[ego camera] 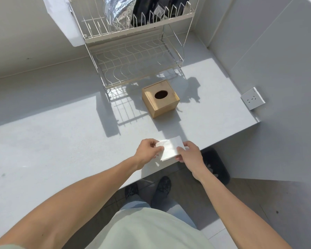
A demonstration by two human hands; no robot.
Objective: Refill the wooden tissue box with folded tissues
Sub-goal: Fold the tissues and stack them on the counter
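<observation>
tissue box [160, 98] before rack [133, 56], on counter [61, 141]

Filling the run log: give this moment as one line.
stage: pre-load | left hand + right hand: both hold tissue stack | wooden tissue box: closed, on counter

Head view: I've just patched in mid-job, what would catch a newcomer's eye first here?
First, the stack of folded tissues held between the left hand and right hand at the near edge of the white counter. Next, the wooden tissue box farther back in sunlight, its lid on and oval opening dark. Behind it stands a two-tier wire dish rack with a foil bag on the upper tier.
</observation>
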